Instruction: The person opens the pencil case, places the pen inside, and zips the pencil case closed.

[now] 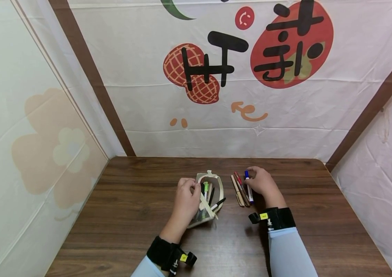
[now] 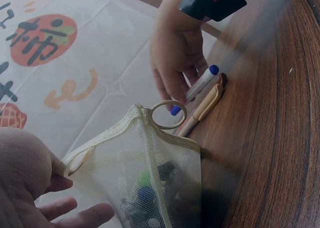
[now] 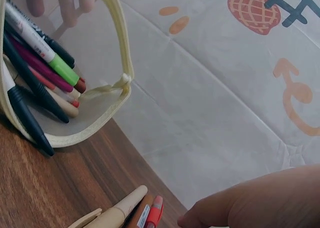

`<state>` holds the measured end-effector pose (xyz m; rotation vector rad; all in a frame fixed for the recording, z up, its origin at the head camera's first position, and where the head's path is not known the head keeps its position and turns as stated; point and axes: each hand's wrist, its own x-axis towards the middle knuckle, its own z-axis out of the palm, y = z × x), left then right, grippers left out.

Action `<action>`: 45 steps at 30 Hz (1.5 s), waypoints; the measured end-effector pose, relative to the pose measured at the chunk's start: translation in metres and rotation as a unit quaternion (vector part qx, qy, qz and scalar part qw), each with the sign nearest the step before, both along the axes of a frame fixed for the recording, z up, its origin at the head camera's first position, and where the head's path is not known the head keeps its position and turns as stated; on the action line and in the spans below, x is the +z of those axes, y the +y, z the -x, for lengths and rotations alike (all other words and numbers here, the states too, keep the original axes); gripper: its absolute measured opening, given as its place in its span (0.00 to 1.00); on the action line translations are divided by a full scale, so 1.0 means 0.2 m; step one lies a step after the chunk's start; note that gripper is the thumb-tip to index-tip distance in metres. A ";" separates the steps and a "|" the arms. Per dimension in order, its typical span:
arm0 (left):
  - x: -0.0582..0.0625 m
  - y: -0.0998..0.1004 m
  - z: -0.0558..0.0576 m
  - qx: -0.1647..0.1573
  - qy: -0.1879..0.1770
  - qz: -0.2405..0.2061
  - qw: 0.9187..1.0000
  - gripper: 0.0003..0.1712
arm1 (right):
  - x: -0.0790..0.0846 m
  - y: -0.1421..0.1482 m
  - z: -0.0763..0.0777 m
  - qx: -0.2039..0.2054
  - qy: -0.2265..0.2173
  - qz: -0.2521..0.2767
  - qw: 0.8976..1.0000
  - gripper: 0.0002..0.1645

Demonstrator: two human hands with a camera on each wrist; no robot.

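My left hand [image 1: 187, 198] pinches the left rim of a mesh pencil pouch [image 2: 125, 173] with cream edging, and the pouch gapes toward the right. Inside lie several pens and markers, among them a white marker with a green end [image 3: 62, 68]. One black pen [image 3: 30, 120] pokes out over the rim. To the right, my right hand [image 1: 263, 184] holds a white marker with blue ends [image 2: 202, 83] between thumb and fingers, beside a small row of pens. In the right wrist view that marker is out of frame.
A beige pen [image 1: 237, 191], a red-capped pen [image 1: 238, 179] and a brown pen [image 1: 245, 198] lie side by side on the wooden table [image 1: 130, 192] between pouch and right hand. A printed cloth [image 1: 147, 115] hangs behind the table's back edge.
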<state>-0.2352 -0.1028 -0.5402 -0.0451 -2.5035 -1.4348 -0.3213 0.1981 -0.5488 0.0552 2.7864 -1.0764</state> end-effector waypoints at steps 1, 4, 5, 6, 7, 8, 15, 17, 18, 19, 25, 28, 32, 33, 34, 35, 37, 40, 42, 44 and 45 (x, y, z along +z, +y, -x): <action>0.00 0.00 0.00 0.000 0.000 0.000 1.000 0.16 | 0.00 0.00 0.00 0.003 0.003 0.004 1.000 0.37; 0.00 0.00 0.00 0.000 0.004 0.003 1.000 0.16 | 0.01 0.00 0.00 0.007 0.018 0.008 1.000 0.37; 0.00 0.00 0.00 0.000 0.004 0.003 1.000 0.16 | 0.01 0.00 0.00 0.006 0.023 0.011 1.000 0.36; 0.00 0.00 0.00 0.000 0.005 0.004 1.000 0.16 | 0.02 0.00 0.00 0.007 0.026 0.016 1.000 0.36; 0.00 0.00 0.00 0.000 0.006 0.004 1.000 0.16 | 0.02 -0.01 0.00 0.007 0.029 0.023 0.999 0.36; 0.00 0.00 0.00 0.000 0.007 0.005 1.000 0.16 | 0.03 -0.01 0.00 0.005 0.030 0.032 0.999 0.36; 0.00 0.00 0.00 -0.002 0.001 0.004 1.000 0.16 | 0.07 -0.08 -0.02 -0.004 0.025 0.125 0.992 0.32; 0.00 0.00 0.00 -0.001 -0.003 0.004 1.000 0.16 | 0.08 -0.11 -0.02 -0.001 0.025 0.147 0.989 0.31; 0.00 0.00 0.00 -0.001 -0.005 0.003 1.000 0.16 | 0.09 -0.12 -0.03 0.001 0.026 0.157 0.987 0.31; 0.01 0.00 0.00 0.000 -0.007 0.003 1.000 0.16 | 0.09 -0.13 -0.03 0.003 0.027 0.165 0.986 0.31; 0.01 0.00 0.00 -0.002 -0.010 0.000 1.000 0.16 | 0.11 -0.19 -0.04 0.016 0.027 0.197 0.980 0.30; 0.00 0.00 0.00 -0.001 -0.008 -0.001 1.000 0.16 | 0.11 -0.23 -0.05 0.018 0.026 0.210 0.977 0.29; 0.00 0.00 0.00 0.002 -0.002 0.001 1.000 0.16 | 0.12 -0.29 -0.06 0.029 0.027 0.247 0.968 0.28; 0.00 0.00 0.00 0.003 0.000 0.003 1.000 0.16 | 0.12 -0.31 -0.07 0.034 0.027 0.251 0.967 0.28; 0.00 0.00 0.01 0.004 0.000 0.004 1.000 0.16 | 0.12 -0.33 -0.07 0.040 0.025 0.255 0.966 0.27; 0.00 0.00 0.01 0.004 0.001 0.005 1.000 0.16 | 0.12 -0.35 -0.08 0.043 0.023 0.255 0.966 0.27; 0.00 0.00 0.01 0.006 0.005 0.007 1.000 0.16 | 0.13 -0.38 -0.09 0.053 0.022 0.249 0.967 0.26; -0.01 0.00 0.01 0.009 0.005 0.007 1.000 0.16 | 0.13 -0.43 -0.10 0.066 0.021 0.241 0.968 0.24; 0.00 0.00 0.01 0.011 0.007 0.005 1.000 0.16 | 0.13 -0.45 -0.11 0.078 0.017 0.247 0.966 0.22; 0.00 0.00 0.01 0.013 0.010 0.004 1.000 0.16 | 0.12 -0.48 -0.12 0.091 0.012 0.255 0.963 0.21; 0.00 0.00 0.01 0.013 0.010 0.004 1.000 0.16 | 0.12 -0.49 -0.12 0.099 0.009 0.258 0.961 0.20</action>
